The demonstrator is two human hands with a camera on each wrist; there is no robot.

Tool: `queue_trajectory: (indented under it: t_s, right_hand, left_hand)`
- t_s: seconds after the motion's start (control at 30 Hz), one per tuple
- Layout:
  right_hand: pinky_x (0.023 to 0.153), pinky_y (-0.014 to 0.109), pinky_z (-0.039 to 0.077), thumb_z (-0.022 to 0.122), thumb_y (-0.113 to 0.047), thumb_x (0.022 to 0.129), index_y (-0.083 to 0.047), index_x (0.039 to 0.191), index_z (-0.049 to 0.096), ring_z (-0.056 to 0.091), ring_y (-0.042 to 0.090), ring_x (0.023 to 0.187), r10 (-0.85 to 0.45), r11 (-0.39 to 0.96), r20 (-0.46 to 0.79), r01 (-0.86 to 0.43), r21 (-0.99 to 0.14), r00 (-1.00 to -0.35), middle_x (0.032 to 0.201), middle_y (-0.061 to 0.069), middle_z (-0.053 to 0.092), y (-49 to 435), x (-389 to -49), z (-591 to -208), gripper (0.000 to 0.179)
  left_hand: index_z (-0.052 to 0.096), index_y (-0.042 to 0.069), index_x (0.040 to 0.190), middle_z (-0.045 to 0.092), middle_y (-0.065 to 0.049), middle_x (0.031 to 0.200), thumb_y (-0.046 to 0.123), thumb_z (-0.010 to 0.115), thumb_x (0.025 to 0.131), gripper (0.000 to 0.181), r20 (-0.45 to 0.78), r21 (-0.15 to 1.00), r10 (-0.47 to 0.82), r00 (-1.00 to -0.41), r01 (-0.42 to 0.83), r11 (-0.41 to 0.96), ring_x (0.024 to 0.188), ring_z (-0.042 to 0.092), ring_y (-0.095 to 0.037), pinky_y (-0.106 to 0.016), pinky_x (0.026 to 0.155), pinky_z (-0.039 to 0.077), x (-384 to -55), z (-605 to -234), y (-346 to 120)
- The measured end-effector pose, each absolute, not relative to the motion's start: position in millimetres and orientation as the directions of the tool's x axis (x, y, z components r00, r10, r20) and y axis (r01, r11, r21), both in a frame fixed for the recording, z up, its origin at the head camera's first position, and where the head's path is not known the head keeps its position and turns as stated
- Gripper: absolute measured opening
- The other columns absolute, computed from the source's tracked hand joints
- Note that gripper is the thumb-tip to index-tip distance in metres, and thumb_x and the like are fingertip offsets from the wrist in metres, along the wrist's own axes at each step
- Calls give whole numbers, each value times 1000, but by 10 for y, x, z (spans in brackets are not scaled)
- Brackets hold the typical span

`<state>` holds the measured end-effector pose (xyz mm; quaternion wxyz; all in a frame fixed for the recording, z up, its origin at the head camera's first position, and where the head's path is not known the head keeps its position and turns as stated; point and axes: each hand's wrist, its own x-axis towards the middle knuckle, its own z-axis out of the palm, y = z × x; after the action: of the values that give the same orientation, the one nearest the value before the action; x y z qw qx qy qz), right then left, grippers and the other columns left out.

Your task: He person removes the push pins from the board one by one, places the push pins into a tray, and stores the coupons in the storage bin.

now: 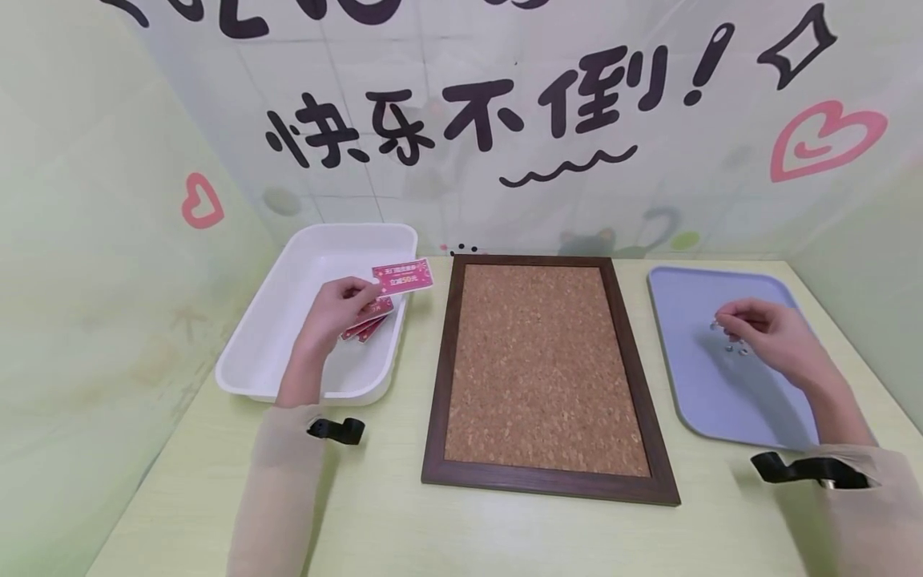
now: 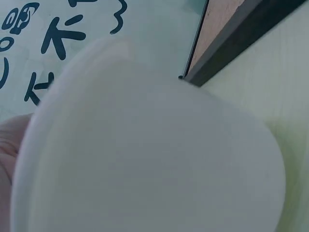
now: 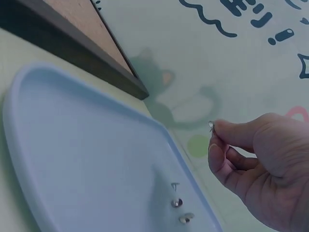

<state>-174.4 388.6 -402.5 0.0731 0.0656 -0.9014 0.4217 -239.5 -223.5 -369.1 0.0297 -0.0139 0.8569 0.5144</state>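
My left hand [image 1: 337, 308] pinches a pink-red coupon card [image 1: 405, 277] by its left end, above the right side of a white plastic tub [image 1: 252, 353]. Several similar coupons [image 1: 369, 319] lie fanned in the tub below it. In the left wrist view the tub wall [image 2: 159, 154] hides most of that hand. Over a blue tray [image 1: 695, 385], my right hand [image 1: 775, 336] holds a silver thumbtack [image 3: 211, 126] between thumb and index finger. Several more thumbtacks [image 3: 177, 203] lie on the tray beneath it.
Between tub and tray, a cork board [image 1: 541, 369] with a dark brown wooden frame [image 1: 548, 479] lies on the pale yellow-green table [image 1: 375, 513]. Behind stands a wall sheet [image 1: 461, 184] printed with large dark characters. Black straps [image 1: 337, 430] circle both sleeves.
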Motion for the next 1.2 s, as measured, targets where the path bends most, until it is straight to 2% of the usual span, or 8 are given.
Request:
queue_trajectory:
  t_s: [0.1,0.23,0.4,0.5,0.67,0.93,1.2]
  right_hand:
    - [57,19,44,62,-13,101,7,108,62,59,4,69,-18,708,171,-133,-693,-985,79,-9,67,3949,-1709,-4029,21]
    - [57,19,42,60,-15,102,6,107,63,57,2,67,16,769,162,-92,-633,-987,76,-3,67,4029,-1682,-4058,22]
    - [54,23,40,58,-18,103,5,105,64,49,2,65,43,836,140,-42,-547,-989,79,8,64,4136,-1675,-4101,24]
    - [53,24,39,58,-16,103,6,103,64,46,3,64,63,862,143,-18,-506,-988,79,8,63,4203,-1686,-4132,23]
    - [52,24,39,59,-9,100,8,99,64,46,6,64,97,880,147,15,-475,-984,78,11,63,4296,-1701,-4189,18]
    - [54,26,38,60,-11,100,11,99,63,53,23,69,147,885,98,87,-457,-984,79,17,64,4365,-1694,-4278,22]
    - [56,27,39,62,-14,99,10,99,65,53,21,69,143,892,102,83,-445,-984,79,16,65,4352,-1697,-4277,24]
  left_hand:
    - [64,-3,121,59,-16,105,31,60,102,39,-71,858,-19,-997,-71,509,91,52,-26,-32,71,46,-2375,-3715,-2362]
    - [63,-4,120,59,-17,101,34,59,102,42,-88,849,-39,-995,-95,519,83,52,-22,-30,63,46,-2361,-3761,-2505]
    - [61,-6,124,59,-19,107,33,58,103,45,-111,842,-56,-992,-124,526,85,54,-20,-33,74,50,-2347,-3802,-2622]
    - [61,-7,124,60,-17,106,33,57,104,45,-130,838,-72,-989,-148,525,88,54,-21,-37,82,50,-2341,-3829,-2676]
    - [60,-8,124,60,-15,102,31,56,104,44,-161,834,-99,-982,-189,519,90,55,-23,-39,87,48,-2338,-3880,-2766]
    - [59,-11,123,63,-13,98,24,56,104,40,-205,816,-116,-972,-235,528,88,57,-21,-33,82,49,-2325,-3939,-2829]
    - [60,-15,119,66,-12,93,19,57,103,37,-225,815,-100,-969,-243,525,79,58,-13,-26,74,51,-2331,-3995,-2868]
